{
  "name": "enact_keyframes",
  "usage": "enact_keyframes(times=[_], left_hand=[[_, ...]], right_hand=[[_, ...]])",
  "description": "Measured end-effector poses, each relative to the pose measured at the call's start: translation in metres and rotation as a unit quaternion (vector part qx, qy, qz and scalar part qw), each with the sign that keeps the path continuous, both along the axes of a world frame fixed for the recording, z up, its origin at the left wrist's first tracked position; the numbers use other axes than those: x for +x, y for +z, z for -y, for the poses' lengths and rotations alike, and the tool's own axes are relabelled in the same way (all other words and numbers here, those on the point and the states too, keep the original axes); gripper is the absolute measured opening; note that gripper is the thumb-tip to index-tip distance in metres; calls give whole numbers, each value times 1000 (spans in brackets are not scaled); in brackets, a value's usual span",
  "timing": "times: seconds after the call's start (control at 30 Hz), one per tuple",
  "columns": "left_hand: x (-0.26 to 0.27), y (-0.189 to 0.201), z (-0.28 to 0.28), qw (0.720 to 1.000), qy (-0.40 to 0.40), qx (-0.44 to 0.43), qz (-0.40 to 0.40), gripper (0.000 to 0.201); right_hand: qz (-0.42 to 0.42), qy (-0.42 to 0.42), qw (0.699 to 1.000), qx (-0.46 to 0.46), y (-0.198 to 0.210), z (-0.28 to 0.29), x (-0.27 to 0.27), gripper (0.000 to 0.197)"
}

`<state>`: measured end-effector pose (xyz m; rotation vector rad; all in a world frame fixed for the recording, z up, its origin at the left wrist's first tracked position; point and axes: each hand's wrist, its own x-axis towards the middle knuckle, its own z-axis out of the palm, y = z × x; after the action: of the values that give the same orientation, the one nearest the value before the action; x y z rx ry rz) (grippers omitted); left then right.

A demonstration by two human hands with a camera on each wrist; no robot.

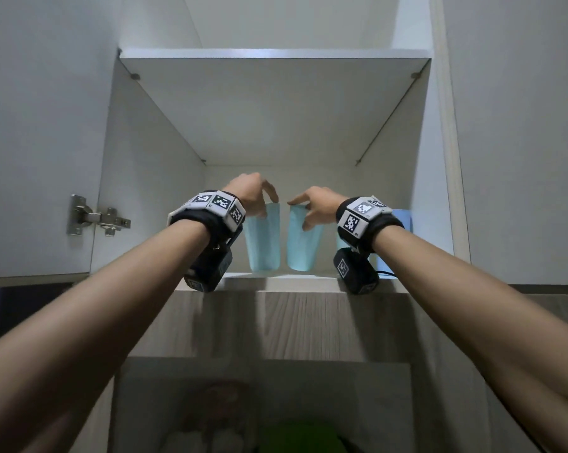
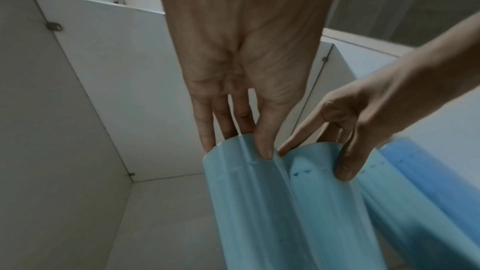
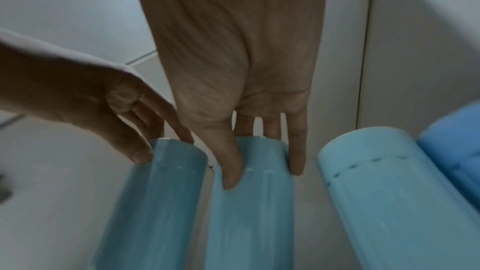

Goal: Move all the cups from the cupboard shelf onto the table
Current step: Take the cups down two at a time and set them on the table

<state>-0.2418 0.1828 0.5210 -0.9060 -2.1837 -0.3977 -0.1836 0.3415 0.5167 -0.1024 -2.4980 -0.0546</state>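
Observation:
Several tall blue cups stand in a row on the cupboard shelf. My left hand pinches the rim of the leftmost light-blue cup, thumb outside and fingers over the far side. My right hand grips the top of the second light-blue cup the same way. A third light-blue cup stands to the right, mostly hidden behind my right wrist in the head view. A darker blue cup is farthest right.
The cupboard door hangs open at the left on a metal hinge. Another shelf board sits well above the cups. A wood-grain panel runs under the shelf, and something green lies below it.

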Motion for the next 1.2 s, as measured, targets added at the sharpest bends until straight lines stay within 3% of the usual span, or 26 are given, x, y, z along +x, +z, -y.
enact_keyframes(times=[0.13, 0.33, 0.5, 0.63, 0.73, 0.83, 1.0, 1.2], left_hand=[[46, 2, 32, 998, -23, 61, -23, 37], [132, -13, 80, 991, 18, 132, -16, 38], [202, -62, 123, 985, 68, 156, 30, 37], [252, -119, 158, 974, 140, 161, 76, 30], [283, -180, 189, 957, 227, 148, 102, 26], [309, -264, 221, 926, 296, 154, 180, 22], [361, -430, 264, 854, 384, 157, 314, 20], [418, -589, 295, 756, 461, 193, 424, 21]], right_hand=[[-50, 104, 992, -61, 3, 4, 31, 66], [-55, 252, 962, -93, -3, 36, 92, 66], [-14, 355, 928, -114, -39, 65, 127, 66], [38, 429, 888, -163, -90, 91, 150, 63], [88, 465, 856, -207, -154, 124, 156, 58], [135, 467, 847, -215, -241, 163, 158, 52], [291, 456, 825, -162, -409, 235, 176, 52], [428, 445, 784, -61, -578, 301, 220, 57]])
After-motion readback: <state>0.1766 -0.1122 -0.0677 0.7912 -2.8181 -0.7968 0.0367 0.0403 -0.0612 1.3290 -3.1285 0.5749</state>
